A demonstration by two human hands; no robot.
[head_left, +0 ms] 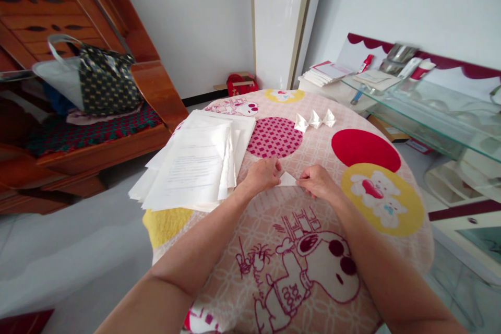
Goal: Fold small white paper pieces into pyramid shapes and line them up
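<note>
A small white folded paper [288, 179] lies on the patterned blanket [297, 250] in the middle of the view. My left hand [263, 174] presses on its left side with curled fingers. Its right side is pinched by my right hand [319, 181], fingers closed. A stack of white paper sheets [198, 159] lies just left of my left hand. Three finished folded paper shapes [315, 119] stand in a row farther back on the blanket.
A wooden bench [97, 130] with a dark patterned bag [105, 81] stands at the left. A glass table [430, 109] with books and small items is at the right. A tall white cabinet [279, 21] stands at the back wall.
</note>
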